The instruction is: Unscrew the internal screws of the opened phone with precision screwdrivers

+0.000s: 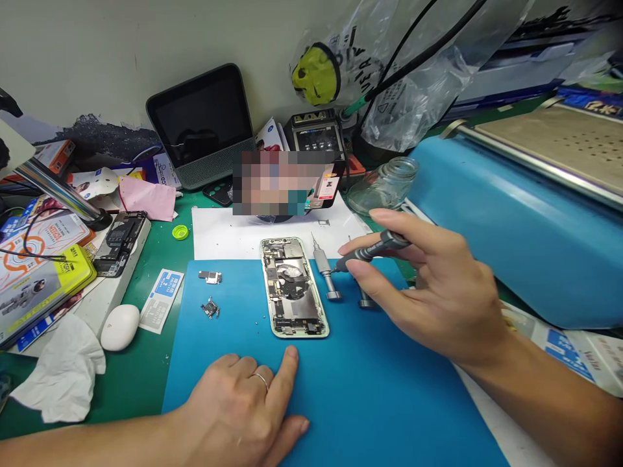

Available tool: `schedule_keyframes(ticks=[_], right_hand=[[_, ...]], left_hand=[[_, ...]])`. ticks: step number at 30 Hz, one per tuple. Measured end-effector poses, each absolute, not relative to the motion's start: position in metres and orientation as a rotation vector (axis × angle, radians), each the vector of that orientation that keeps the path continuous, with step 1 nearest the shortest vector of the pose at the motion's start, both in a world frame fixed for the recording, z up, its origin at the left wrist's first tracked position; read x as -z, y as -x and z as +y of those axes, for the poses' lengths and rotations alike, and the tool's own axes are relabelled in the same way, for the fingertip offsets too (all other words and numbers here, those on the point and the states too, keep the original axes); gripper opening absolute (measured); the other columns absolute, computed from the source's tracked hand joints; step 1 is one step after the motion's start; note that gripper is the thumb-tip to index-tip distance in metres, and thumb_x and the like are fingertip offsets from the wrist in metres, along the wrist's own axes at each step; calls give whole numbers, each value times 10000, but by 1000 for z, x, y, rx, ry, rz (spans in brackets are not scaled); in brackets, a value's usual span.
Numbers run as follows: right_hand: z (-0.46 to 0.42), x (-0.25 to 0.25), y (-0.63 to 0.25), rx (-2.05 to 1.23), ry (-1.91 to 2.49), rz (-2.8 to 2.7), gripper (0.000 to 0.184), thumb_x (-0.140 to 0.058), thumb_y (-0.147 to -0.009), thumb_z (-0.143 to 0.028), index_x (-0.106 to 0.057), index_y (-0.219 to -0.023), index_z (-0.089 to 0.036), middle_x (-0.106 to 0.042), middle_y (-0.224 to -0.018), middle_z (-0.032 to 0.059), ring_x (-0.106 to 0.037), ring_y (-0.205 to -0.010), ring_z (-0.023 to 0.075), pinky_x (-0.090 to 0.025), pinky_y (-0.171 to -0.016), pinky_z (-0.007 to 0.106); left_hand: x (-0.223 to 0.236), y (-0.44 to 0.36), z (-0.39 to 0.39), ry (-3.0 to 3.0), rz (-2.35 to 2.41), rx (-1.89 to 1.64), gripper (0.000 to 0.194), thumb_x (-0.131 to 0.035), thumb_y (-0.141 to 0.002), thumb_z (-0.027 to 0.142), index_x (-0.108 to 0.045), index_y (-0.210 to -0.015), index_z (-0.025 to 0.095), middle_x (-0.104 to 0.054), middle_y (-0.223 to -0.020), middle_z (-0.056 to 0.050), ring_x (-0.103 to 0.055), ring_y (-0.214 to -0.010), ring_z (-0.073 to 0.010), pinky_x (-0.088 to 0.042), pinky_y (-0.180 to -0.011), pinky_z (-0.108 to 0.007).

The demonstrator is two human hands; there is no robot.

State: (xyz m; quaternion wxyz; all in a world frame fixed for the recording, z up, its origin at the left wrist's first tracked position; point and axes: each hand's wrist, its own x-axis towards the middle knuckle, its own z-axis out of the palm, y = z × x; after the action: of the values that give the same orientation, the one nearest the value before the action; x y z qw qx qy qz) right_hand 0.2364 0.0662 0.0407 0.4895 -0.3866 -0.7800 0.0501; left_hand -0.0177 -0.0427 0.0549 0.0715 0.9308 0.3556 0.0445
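Observation:
An opened smartphone (294, 288) with its inner parts bare lies upright on the blue mat (384, 389). Just below its bottom edge, my left hand (243, 395) rests on the mat, index finger stretched out, thumb apart, the other fingers curled, holding nothing. My right hand (433, 285) pinches a dark grey screwdriver (372, 251) between thumb and fingers, right of the phone, its tip pointing left. Beneath it lies a grey screwdriver (324, 266); another screwdriver (366, 301) is partly hidden by my hand. Left of the phone are a small metal part (211, 277) and a little pile of parts (210, 308).
A white sheet (224, 230) borders the mat's far edge. Behind stand a smart display (204, 123), a glass jar (384, 185) and a partly blurred phone (326, 188). A blue machine (491, 227) fills the right. Leftward lie a white case (120, 327) and crumpled tissue (63, 376).

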Motion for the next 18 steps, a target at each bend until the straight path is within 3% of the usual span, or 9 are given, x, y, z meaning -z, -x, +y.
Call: schedule_keyframes(ticks=[11, 14, 18], right_hand=[[66, -41, -236, -151, 940, -1883, 781, -742, -866, -137, -425, -1524, -413, -678, -1377, 33, -769, -1027, 301, -662, -537, 363], [65, -41, -236, -156, 942, -1881, 770, -738, -869, -139, -433, -1518, -417, -700, -1337, 33, -763, -1038, 305, -667, -558, 368], [66, -41, -235, -170, 931, -1865, 784, -738, -864, -144, -422, -1523, -430, -717, -1260, 30, -772, -899, 277, -687, -625, 418]], left_hand=[[-55, 17, -43, -2816, 1078, -148, 497, -280, -1120, 386, -371, -1447, 23, -683, -778, -38, -656, -613, -228, -522, -522, -378], [-54, 17, -43, -2826, 1077, -148, 496, -299, -1118, 388, -369, -1447, 24, -685, -775, -37, -654, -611, -224, -517, -527, -370], [-54, 18, -43, -2825, 1079, -147, 501, -343, -1108, 394, -371, -1446, 25, -688, -776, -37, -653, -612, -218, -507, -534, -357]])
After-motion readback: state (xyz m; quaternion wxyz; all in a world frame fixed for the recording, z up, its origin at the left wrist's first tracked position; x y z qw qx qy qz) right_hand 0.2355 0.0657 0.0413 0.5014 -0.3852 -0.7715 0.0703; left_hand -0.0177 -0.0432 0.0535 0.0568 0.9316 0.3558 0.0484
